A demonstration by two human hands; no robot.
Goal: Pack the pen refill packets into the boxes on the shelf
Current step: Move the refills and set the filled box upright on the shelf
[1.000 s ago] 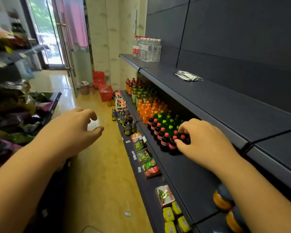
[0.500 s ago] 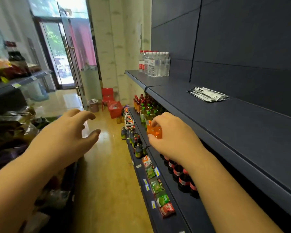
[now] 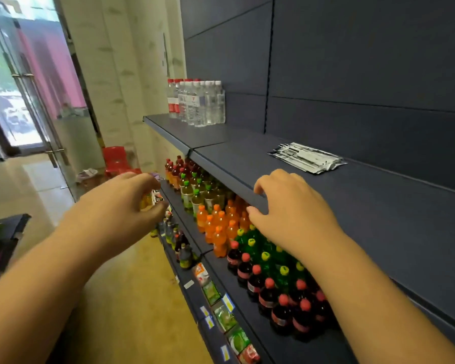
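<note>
Head view: only one camera.
Pen refill packets: flat pile on the upper shelf, near its back edge, well apart from both hands.
Right hand: over the shelf's front edge, fingers loosely curled, holding nothing.
Left hand: in the air over the aisle, fingers and thumb loosely curved, empty.
Water bottles: upright at the shelf's far end.
Soda bottles: in rows on the shelf below.
</note>
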